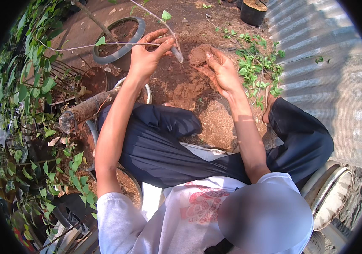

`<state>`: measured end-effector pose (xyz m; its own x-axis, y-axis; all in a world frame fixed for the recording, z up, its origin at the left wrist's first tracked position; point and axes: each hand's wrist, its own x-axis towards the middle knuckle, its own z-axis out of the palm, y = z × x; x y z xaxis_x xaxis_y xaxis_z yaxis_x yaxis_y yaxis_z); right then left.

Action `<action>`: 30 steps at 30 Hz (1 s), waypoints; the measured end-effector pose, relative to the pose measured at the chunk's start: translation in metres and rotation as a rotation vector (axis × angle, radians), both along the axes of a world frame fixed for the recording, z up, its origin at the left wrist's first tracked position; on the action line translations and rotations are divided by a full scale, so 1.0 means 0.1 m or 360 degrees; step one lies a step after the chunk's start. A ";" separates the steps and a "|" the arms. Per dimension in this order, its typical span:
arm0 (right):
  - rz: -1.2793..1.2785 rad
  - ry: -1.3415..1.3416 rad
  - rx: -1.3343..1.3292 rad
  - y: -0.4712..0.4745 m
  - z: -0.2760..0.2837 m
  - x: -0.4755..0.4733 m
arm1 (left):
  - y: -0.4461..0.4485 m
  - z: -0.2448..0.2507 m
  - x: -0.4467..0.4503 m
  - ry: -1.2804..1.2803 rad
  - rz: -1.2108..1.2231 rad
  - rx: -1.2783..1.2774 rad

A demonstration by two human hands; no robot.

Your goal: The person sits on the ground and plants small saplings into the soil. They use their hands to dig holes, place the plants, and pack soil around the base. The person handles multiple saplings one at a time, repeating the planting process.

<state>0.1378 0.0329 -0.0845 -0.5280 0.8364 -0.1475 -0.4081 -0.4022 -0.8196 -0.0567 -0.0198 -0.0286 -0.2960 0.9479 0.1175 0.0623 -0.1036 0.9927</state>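
My left hand (149,50) is closed around a thin woody plant cutting. Its pale, apparently wrapped lower end (177,55) points down past my thumb. Slender stems (98,45) with a few green leaves branch away from it. To the right, my right hand (220,68) cups a clump of reddish-brown soil (200,54), with the fingers beneath it and the thumb against its side. The clump and the cutting's end are close together but apart. Loose reddish soil (190,90) lies on the ground below both hands, and dirt coats my fingers.
A grey-rimmed pot (141,27) with a stem stands beyond my left hand. A thick cut trunk (86,109) juts beside my left forearm. Dense foliage (19,92) fills the left. Leafy cuttings (257,70) lie near a corrugated sheet (323,73). A black pot (253,13) stands behind.
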 end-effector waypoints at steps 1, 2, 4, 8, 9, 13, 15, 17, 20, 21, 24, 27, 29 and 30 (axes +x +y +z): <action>-0.0066 0.0010 -0.0010 -0.01 0.04 0.00 | -0.01 0.00 0.01 0.0022 0.0018 0.0017; -0.0132 0.0021 -0.0021 -0.02 0.05 -0.01 | -0.01 -0.01 0.02 0.0044 0.0036 0.0033; -0.0186 -0.0079 -0.0070 0.02 0.03 0.03 | 0.00 -0.01 0.02 0.0051 0.0022 0.0027; -0.0191 -0.0140 -0.0139 0.02 0.07 0.08 | -0.01 0.01 0.01 0.0031 -0.0057 -0.0026; -0.0144 -0.0064 -0.0121 0.02 0.07 0.08 | -0.01 0.01 0.00 -0.0001 -0.0047 -0.0008; 0.0055 0.0182 -0.0125 0.00 0.02 0.04 | 0.01 -0.01 0.00 -0.0097 0.0024 0.0124; 0.0163 0.0312 -0.0159 0.00 -0.03 0.03 | 0.00 0.01 0.02 -0.0051 0.0044 0.0214; 0.0274 0.0478 -0.0188 0.01 -0.07 0.03 | -0.03 0.06 0.07 0.0070 0.0033 0.0299; 0.0291 0.0386 -0.0131 -0.04 -0.03 0.02 | -0.05 0.07 0.10 0.0243 0.0072 0.0325; 0.0286 0.0343 -0.0101 -0.06 0.01 0.02 | -0.06 0.05 0.09 0.0269 0.0081 0.0313; 0.0261 0.0298 -0.0032 -0.08 0.06 0.02 | -0.06 0.03 0.10 0.0378 0.0101 0.0329; 0.0259 0.0438 -0.0022 -0.06 0.01 0.02 | -0.06 0.04 0.18 0.0447 0.0127 0.0450; 0.0308 0.0551 -0.0046 -0.07 0.02 0.02 | -0.06 0.04 0.22 0.0368 0.0171 0.0527; 0.0325 0.0604 -0.0066 -0.06 0.02 0.02 | -0.05 0.03 0.22 0.0388 0.0157 0.0569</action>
<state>0.1401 0.0266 -0.0825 -0.7051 0.7067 0.0577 -0.5863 -0.5354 -0.6079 -0.0352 -0.0244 -0.0260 -0.3058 0.8038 0.5102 0.3172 -0.4193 0.8506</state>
